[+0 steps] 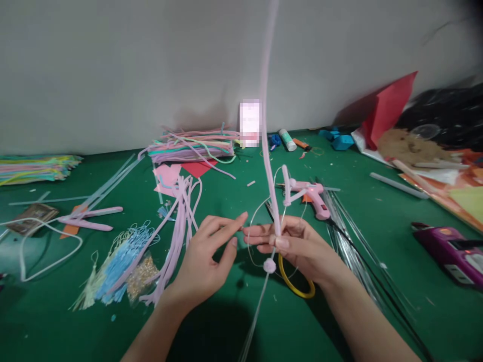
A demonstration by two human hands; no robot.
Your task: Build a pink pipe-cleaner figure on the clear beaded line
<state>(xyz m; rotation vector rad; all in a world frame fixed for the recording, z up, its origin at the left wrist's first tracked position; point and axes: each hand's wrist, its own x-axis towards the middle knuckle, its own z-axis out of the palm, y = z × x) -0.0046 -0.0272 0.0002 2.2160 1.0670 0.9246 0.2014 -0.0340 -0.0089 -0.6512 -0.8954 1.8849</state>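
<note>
green table (75, 332) | grey wall (113, 75) | right hand (298, 246) pinches pipe cleaner (266, 130) | left hand (206, 256) grip released

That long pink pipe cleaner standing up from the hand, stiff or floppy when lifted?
Probably fairly stiff: the pink pipe cleaner rises high above the right hand pinching it, bowing only slightly. Likely light; its fuzzy surface should grip.

We get dim, flat indoor light w/ soft shadow on the surface (222, 329) at 6 o'clock. Pink pipe cleaner (263, 90) blurs toward 12; 1 o'clock corner vignettes, edges bend.
</note>
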